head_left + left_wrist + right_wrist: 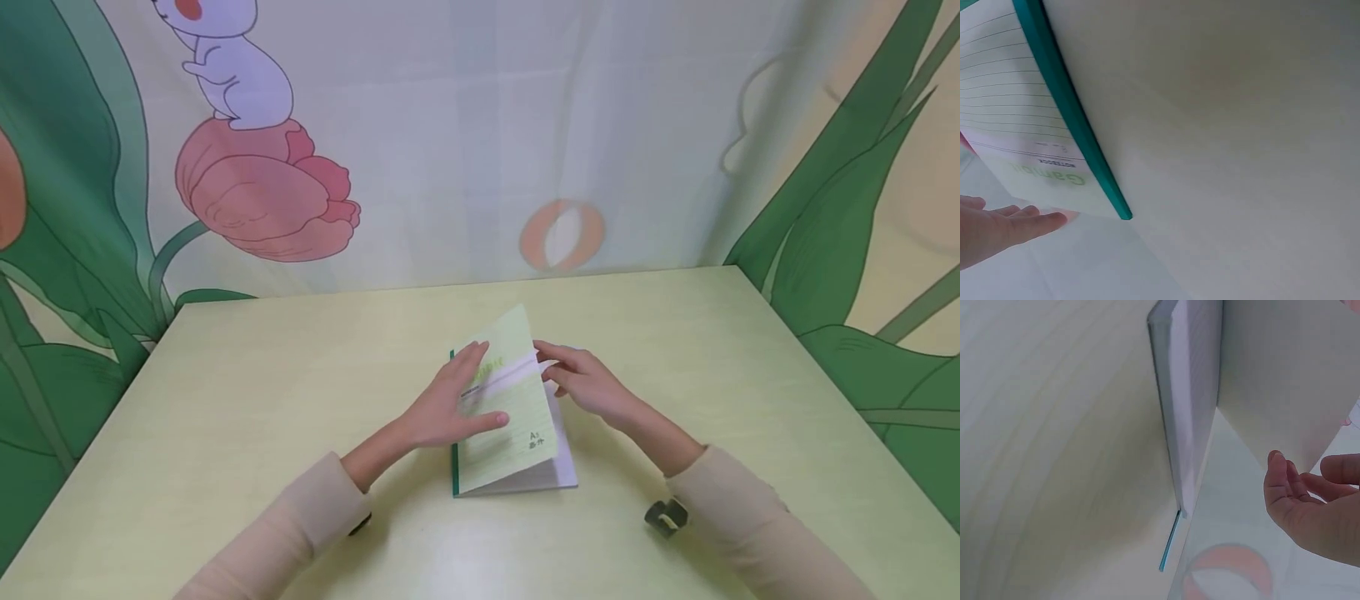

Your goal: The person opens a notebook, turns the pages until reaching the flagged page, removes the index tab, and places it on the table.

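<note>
A notebook with a pale green cover and a dark green spine lies on the table, its front cover raised at an angle over white pages. My left hand lies against the front of that cover, fingers straight and thumb spread. At the cover's free edge is my right hand, fingers loosely bent and partly hidden behind it. In the right wrist view, thumb and fingers stand apart near the cover's corner, with no clear pinch visible. A teal ribbon hangs out of the notebook.
The light wooden table extends around the notebook on all sides. Behind it hangs a printed curtain with a white animal, a flower and green leaves. A small black device sits at the right wrist.
</note>
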Demonstrator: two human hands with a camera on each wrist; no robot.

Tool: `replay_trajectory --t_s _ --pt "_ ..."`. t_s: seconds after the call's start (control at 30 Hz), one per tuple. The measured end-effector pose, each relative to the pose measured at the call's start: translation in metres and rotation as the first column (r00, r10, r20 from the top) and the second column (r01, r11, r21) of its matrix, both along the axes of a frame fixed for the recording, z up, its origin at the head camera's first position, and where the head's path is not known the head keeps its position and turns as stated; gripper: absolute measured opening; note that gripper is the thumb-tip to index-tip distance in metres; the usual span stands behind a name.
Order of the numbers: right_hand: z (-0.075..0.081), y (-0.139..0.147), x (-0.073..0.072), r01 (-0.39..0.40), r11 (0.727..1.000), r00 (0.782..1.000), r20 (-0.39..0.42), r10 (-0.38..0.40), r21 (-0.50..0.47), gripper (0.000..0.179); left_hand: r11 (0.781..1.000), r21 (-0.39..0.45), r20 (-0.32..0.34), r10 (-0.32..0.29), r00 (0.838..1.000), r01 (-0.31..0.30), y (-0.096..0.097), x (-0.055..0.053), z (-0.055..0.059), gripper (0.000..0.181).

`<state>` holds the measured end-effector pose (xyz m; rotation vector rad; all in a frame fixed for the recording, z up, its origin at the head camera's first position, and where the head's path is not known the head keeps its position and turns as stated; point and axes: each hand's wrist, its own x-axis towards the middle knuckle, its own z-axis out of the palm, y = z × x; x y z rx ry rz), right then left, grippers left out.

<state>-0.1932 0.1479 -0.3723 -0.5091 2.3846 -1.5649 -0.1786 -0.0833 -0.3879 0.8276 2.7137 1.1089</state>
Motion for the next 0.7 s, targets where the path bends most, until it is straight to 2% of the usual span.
replay_trajectory --t_s 0.33,0.6,0.7 --pt "0.006 -0.021 -0.001 -0.043 0.993 0.999 -0.032 0.040 -0.106 0.048 0.992 0.099 -0.065 0.080 0.995 -0.074 0.004 0.003 0.021 0.080" --pt "0.008 -0.033 -0.003 -0.098 0.983 0.995 -0.045 0.092 -0.156 0.051 0.992 0.098 0.010 0.077 0.997 -0.078 0.004 0.004 0.026 0.084" --pt "0.009 -0.038 -0.002 -0.131 0.976 0.991 -0.043 0.125 -0.176 0.052 0.992 0.109 0.011 0.068 0.998 -0.068 0.003 0.005 0.026 0.085"
